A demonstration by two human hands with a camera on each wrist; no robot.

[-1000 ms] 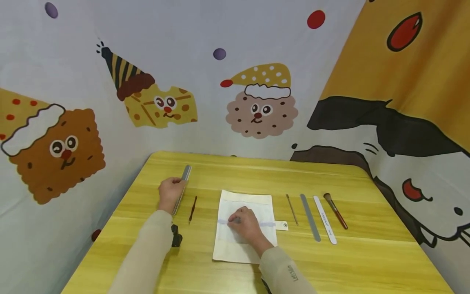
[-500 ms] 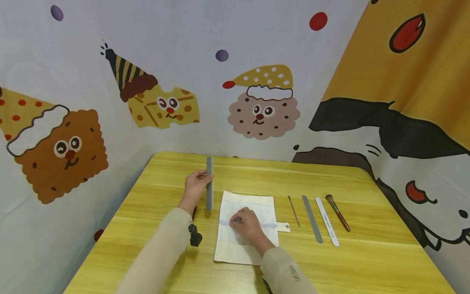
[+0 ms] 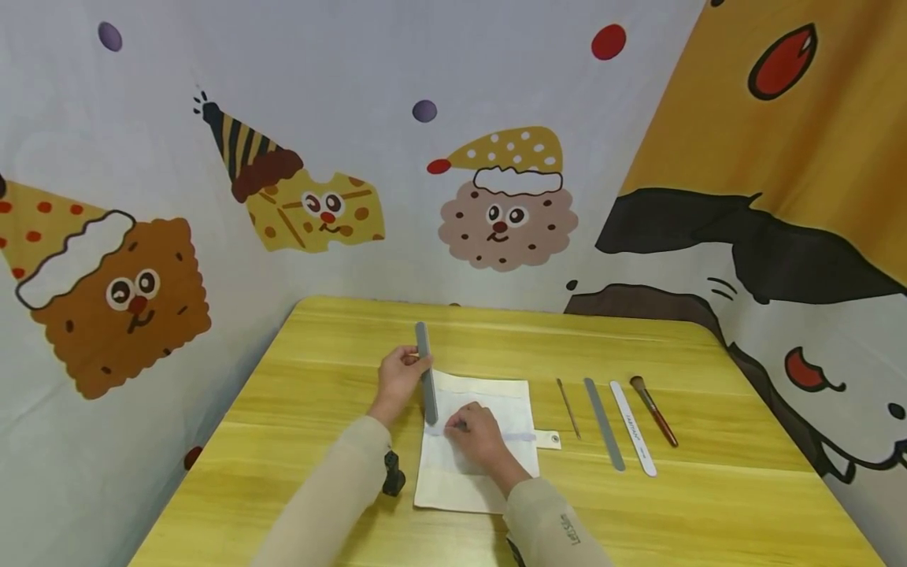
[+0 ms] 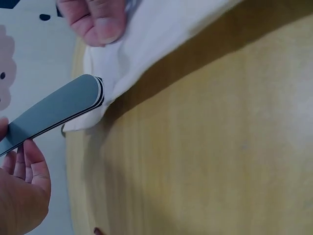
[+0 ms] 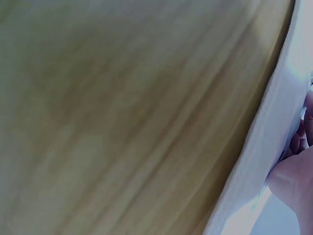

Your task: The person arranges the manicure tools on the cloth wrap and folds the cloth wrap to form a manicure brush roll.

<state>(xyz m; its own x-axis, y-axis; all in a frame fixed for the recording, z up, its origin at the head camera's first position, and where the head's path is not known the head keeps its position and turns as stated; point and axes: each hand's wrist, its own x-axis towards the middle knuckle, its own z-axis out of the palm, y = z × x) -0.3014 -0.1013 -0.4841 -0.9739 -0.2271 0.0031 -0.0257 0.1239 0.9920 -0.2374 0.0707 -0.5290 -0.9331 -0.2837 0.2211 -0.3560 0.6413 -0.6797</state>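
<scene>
My left hand (image 3: 398, 383) holds a grey nail file (image 3: 427, 378) upright over the left edge of a white cloth roll-up pouch (image 3: 482, 488). In the left wrist view, several dark and light layers show along the rounded tip of the nail file (image 4: 73, 100). The fingers and thumb of my right hand (image 3: 476, 431) pinch the pale elastic band (image 3: 520, 436) that runs across the middle of the pouch. Only part of that hand (image 5: 298, 181) shows at the edge of the right wrist view, against the white cloth (image 5: 259, 137).
Right of the pouch, past its snap tab (image 3: 549, 439), lie a thin metal stick (image 3: 568, 409), another grey nail file (image 3: 605, 425), a white nail file (image 3: 633, 429) and a brush (image 3: 653, 411). A small dark-red tip (image 4: 98, 231) shows on the table (image 4: 210, 161).
My left hand has lifted the nail file from the left of the table and carried it right to the pouch's left edge. The right hand stays at the band.
</scene>
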